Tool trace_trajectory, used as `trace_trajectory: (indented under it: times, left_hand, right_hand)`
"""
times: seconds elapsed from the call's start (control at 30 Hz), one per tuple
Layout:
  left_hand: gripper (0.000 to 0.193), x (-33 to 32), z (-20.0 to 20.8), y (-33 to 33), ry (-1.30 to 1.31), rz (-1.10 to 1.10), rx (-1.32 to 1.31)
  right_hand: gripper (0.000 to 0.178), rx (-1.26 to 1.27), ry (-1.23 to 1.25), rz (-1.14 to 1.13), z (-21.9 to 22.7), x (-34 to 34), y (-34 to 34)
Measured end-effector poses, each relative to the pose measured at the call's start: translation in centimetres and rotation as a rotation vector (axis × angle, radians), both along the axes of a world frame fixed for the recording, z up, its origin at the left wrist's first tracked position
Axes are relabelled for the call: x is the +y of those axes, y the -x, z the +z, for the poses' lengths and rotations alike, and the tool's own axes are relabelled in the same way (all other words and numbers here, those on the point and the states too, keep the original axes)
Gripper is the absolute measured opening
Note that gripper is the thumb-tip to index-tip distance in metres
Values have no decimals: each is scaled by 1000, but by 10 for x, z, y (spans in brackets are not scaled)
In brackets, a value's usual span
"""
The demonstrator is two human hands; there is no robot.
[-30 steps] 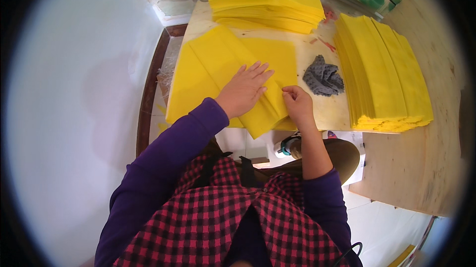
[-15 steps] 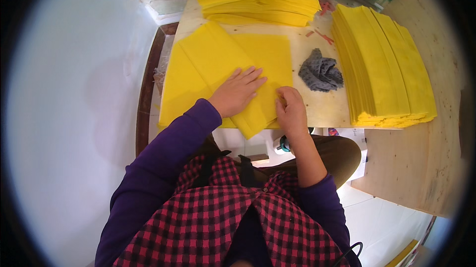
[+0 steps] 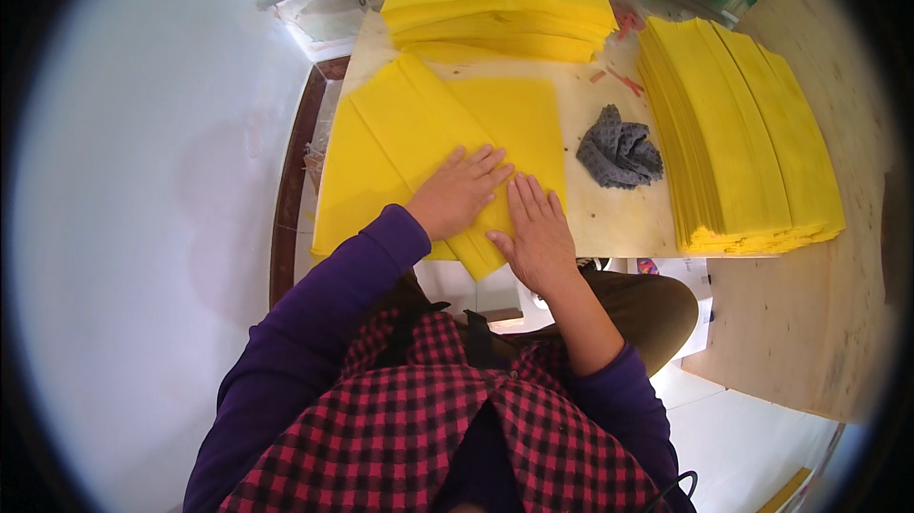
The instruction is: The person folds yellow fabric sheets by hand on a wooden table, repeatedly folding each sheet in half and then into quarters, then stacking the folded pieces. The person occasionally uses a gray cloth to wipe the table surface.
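The yellow fold [image 3: 414, 128] is lying on the table [image 3: 614, 218], on top of a flat yellow sheet [image 3: 533, 113], and its long axis is running slantwise, from the upper left toward the person at the lower right. Its near end is reaching past the table's front edge. The left hand [image 3: 455, 194] is lying across the middle of the fold, its fingers straight and slightly spread, pointing up and to the right. The right hand [image 3: 539, 237] is resting at the right side and is the nearer one to the near end; its fingers are extending almost together, the thumb standing apart toward the fold. Neither hand is pinching anything; how firmly they are pressing, one cannot tell.
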State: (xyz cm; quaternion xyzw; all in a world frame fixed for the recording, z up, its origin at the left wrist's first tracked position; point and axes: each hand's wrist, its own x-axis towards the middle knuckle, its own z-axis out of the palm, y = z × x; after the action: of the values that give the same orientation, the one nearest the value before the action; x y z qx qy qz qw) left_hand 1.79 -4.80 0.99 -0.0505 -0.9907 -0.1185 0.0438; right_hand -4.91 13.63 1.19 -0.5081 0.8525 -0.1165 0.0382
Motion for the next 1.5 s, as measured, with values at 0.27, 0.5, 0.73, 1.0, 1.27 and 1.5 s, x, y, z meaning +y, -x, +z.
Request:
trace_trajectory:
  times: [0.27,0.5,0.73,1.0,1.27,1.5]
  left_hand:
    - [47,10,18,14,35,59,-87]
    - [59,0,10,28,41,260,-78]
    - [63,-43,4,28,86,452,-120]
    - [66,-44,19,44,162,469,-174]
    - [67,-64,0,50,89,434,-115]
    - [64,-117,-5,64,79,573,-173]
  right_hand:
    - [80,39,-48,-1,-2,-1,-1]
    - [79,28,-95,2,0,0,-1]
    - [80,-20,-51,14,1,0,1]
    - [83,8,-98,5,2,-1,1]
    - [86,-17,-84,11,-3,1,3]
    - [86,-11,-52,19,-3,2,2]
